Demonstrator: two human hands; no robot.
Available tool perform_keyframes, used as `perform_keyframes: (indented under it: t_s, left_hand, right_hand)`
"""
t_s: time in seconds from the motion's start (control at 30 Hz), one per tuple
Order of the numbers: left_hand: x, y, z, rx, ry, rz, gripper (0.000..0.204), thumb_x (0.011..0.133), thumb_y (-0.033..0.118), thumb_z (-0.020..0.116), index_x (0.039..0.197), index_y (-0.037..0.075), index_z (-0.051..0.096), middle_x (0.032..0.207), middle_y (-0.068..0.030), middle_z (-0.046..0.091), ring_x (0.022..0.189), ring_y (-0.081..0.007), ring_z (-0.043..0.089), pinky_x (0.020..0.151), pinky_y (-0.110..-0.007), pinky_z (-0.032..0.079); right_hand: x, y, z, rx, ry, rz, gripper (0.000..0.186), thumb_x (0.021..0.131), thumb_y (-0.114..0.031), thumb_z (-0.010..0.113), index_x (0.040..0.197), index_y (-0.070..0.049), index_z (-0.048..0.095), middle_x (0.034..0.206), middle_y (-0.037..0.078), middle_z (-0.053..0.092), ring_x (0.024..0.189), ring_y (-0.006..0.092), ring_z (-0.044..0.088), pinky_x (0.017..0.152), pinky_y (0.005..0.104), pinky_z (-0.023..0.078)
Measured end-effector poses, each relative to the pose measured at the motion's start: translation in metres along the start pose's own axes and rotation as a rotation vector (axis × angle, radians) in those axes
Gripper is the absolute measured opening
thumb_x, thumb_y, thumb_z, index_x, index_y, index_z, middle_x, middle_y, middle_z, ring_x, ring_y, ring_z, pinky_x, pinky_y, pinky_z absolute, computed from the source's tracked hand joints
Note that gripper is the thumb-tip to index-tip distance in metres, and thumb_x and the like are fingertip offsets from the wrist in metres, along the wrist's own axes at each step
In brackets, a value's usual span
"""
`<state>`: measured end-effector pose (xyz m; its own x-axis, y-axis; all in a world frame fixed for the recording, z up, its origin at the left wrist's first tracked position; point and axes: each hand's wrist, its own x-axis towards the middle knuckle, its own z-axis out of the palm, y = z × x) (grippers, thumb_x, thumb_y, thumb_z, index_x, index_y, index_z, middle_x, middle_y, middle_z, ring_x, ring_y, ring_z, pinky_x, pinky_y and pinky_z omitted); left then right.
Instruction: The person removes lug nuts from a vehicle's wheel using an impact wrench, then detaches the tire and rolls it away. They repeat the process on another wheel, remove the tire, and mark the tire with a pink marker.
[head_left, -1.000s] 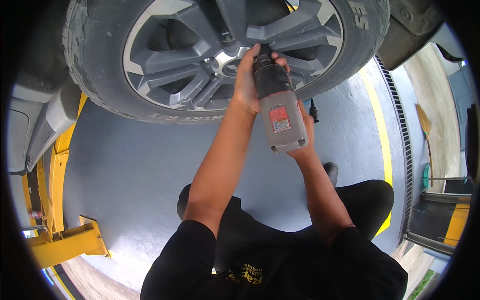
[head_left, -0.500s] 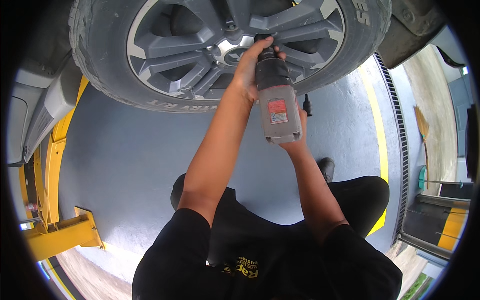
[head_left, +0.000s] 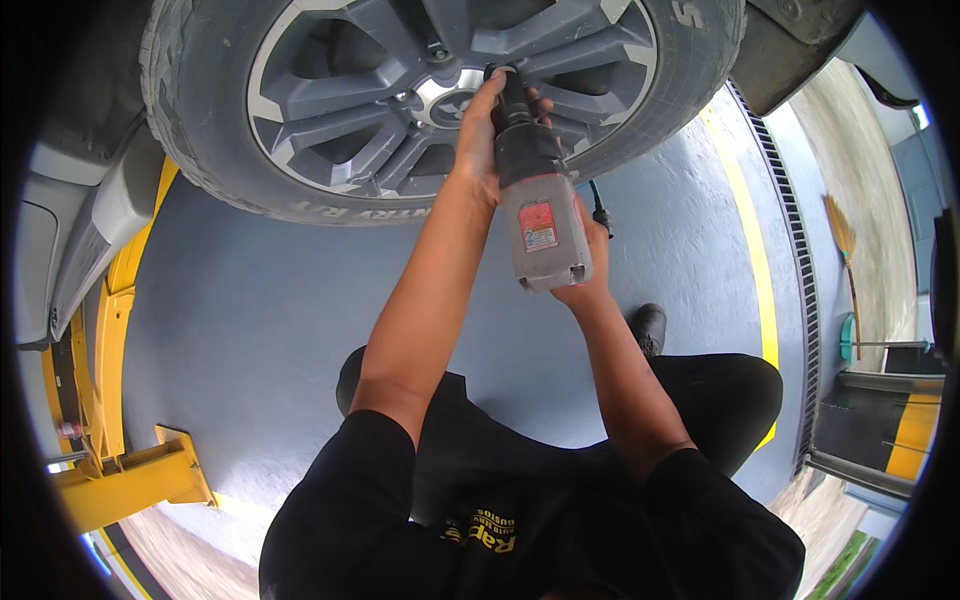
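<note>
While the impact wrench (head_left: 548,215) hides most of the right hand (head_left: 594,250) gripping it, the left hand (head_left: 479,140) clasps its nose (head_left: 515,108).

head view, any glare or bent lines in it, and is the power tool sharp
Head view: glare whitens the floor at lower left; the yellow line at right bows, fisheye-bent; corners fall black. Same head view: the power tool looks fairly sharp.

The left hand (head_left: 480,142) has shifted its thumb (head_left: 490,95) from across the power tool's nose (head_left: 513,100) to its left side.
</note>
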<state>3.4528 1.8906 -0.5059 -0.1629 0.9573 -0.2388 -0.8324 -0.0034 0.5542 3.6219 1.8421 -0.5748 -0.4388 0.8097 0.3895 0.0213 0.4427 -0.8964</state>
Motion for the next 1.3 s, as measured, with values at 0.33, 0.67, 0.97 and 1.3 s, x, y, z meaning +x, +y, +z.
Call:
perform_keyframes:
  t_s: [0.33, 0.67, 0.97, 1.3]
  left_hand:
    - [0.046, -0.030, -0.053, -0.115, -0.022, 0.137, 0.022, 0.103, 0.028, 0.048, 0.107, 0.008, 0.057, 0.081, -0.0002, 0.058, 0.074, -0.0149, 0.056, 0.066, -0.031, 0.051]
    - [0.089, -0.076, -0.109, -0.025, 0.242, 0.060, 0.042, 0.103, 0.039, 0.041, 0.112, 0.004, 0.061, 0.106, -0.0138, 0.067, 0.096, -0.0258, 0.066, 0.087, -0.042, 0.055]
    - [0.081, -0.046, -0.025, 0.125, 0.091, -0.059, 0.041, 0.099, 0.043, 0.052, 0.110, 0.005, 0.061, 0.099, -0.0130, 0.066, 0.089, -0.0241, 0.067, 0.085, -0.041, 0.058]
    - [0.091, -0.043, -0.041, 0.048, 0.036, -0.134, 0.048, 0.094, 0.046, 0.048, 0.108, 0.002, 0.060, 0.096, -0.0119, 0.065, 0.083, -0.0301, 0.068, 0.076, -0.044, 0.060]
  right_hand:
    - [-0.019, 0.005, -0.055, -0.125, -0.150, 0.038, 0.064, 0.068, -0.018, 0.082, 0.127, -0.005, 0.062, 0.098, 0.011, 0.073, 0.088, 0.0182, 0.071, 0.081, 0.0304, 0.053]
    - [-0.001, 0.059, -0.068, -0.191, -0.099, -0.013, 0.054, 0.070, -0.022, 0.078, 0.119, -0.005, 0.064, 0.086, 0.016, 0.070, 0.074, 0.0367, 0.066, 0.069, 0.0377, 0.052]
    - [0.050, 0.086, -0.047, -0.215, 0.018, 0.074, 0.043, 0.072, -0.021, 0.076, 0.111, -0.008, 0.062, 0.079, 0.019, 0.067, 0.075, 0.0425, 0.064, 0.066, 0.0418, 0.051]
    - [0.048, 0.111, -0.008, 0.065, 0.064, 0.073, 0.049, 0.075, -0.014, 0.078, 0.118, 0.000, 0.057, 0.087, 0.013, 0.071, 0.080, 0.0211, 0.072, 0.073, 0.0298, 0.053]
